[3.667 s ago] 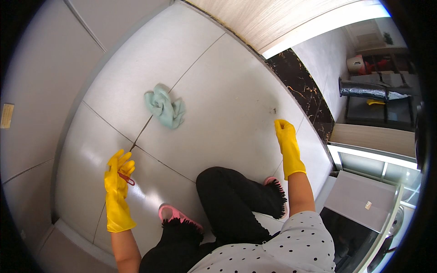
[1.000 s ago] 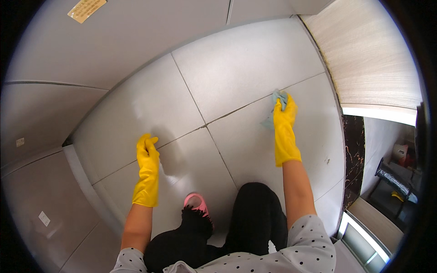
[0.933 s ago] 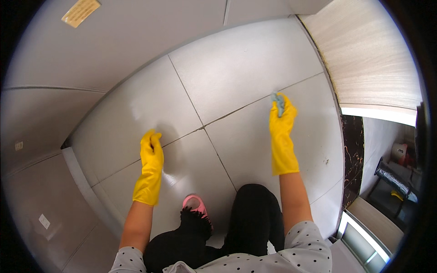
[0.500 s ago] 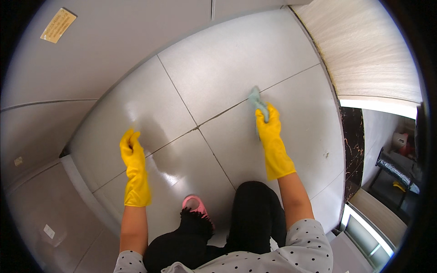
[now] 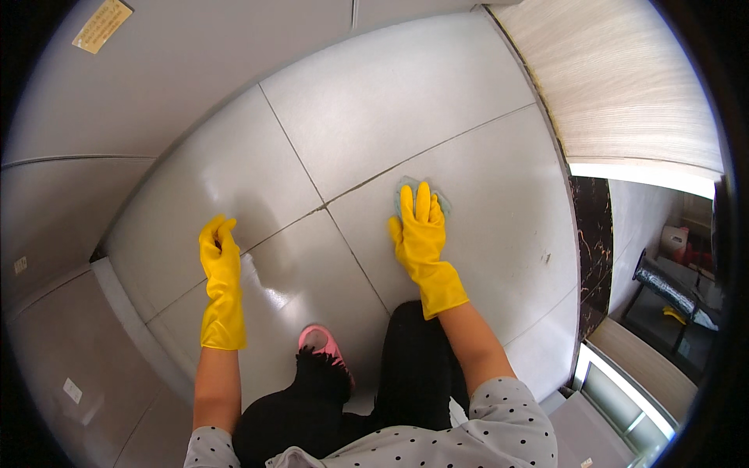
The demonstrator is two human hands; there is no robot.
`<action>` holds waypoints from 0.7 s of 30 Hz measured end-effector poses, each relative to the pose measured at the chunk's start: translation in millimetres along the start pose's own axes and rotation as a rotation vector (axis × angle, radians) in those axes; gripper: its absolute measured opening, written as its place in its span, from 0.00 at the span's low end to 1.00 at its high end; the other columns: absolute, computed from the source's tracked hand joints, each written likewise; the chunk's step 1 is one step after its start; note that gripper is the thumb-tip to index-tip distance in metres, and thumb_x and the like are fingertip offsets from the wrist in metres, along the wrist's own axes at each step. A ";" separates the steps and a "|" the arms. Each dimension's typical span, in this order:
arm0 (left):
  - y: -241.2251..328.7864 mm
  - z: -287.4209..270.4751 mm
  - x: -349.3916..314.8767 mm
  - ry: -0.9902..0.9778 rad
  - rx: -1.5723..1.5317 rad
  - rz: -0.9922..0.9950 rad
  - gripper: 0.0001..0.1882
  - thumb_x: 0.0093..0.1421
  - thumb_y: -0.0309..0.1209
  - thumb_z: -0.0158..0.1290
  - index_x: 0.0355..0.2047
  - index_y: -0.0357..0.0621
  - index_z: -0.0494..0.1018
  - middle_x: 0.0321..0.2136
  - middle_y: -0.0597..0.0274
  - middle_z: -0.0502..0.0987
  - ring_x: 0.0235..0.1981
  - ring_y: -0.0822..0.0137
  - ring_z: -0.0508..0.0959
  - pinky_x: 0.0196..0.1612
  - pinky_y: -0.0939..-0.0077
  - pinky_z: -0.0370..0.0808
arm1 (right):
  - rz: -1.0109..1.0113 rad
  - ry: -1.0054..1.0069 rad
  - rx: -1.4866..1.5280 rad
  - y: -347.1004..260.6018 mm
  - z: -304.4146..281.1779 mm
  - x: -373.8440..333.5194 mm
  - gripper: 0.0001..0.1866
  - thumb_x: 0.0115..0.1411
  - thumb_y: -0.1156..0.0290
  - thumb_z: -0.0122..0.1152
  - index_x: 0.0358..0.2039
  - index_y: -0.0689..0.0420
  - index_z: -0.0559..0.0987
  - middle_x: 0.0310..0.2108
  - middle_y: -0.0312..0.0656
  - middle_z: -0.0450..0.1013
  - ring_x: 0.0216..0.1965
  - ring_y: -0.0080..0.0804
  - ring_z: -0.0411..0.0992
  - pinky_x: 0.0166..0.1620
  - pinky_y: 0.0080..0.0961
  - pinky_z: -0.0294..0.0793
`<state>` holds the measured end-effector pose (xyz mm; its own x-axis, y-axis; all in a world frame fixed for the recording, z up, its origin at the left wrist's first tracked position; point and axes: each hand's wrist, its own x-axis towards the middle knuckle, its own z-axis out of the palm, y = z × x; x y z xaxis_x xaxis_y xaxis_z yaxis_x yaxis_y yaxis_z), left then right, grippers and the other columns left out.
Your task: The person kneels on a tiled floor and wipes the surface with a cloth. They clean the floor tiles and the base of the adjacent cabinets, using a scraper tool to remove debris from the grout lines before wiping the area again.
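Observation:
My left hand, in a yellow rubber glove, is held over the tiled floor at the left. Its fingers are loosely bent and a little apart from the thumb, with nothing seen in them. In a matching glove, my right hand holds a pale green cloth down against a tile just below a grout line. The fingers lie stretched over the cloth and the thumb sticks out to the left. Most of the cloth is hidden under the hand; its edges show around the fingertips.
Grey panels border the floor at the far left. A light wood-grain cabinet stands at the right, above a dark marbled strip. My pink slipper and black-clad knees are near the lower middle. A black rack stands at far right.
My right hand has come nearer and to the left, laying the bunched cloth flat on the tile with the fingers stretched over it. My left hand has hardly moved.

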<state>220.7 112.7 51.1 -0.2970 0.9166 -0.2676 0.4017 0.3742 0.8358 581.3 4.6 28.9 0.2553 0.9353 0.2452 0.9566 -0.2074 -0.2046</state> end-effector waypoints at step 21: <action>-7.5 39.9 19.5 -0.050 0.304 0.392 0.14 0.70 0.29 0.49 0.54 0.40 0.74 0.48 0.57 0.77 0.40 0.67 0.75 0.46 0.73 0.73 | 0.601 0.225 0.499 99.1 -4.3 54.3 0.18 0.61 0.68 0.64 0.50 0.62 0.80 0.46 0.52 0.79 0.47 0.53 0.77 0.53 0.41 0.75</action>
<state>246.4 133.4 20.4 -0.0344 0.9994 0.0100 0.7117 0.0175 0.7022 690.6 33.5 26.0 0.7784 0.6136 0.1324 0.4851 -0.4540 -0.7474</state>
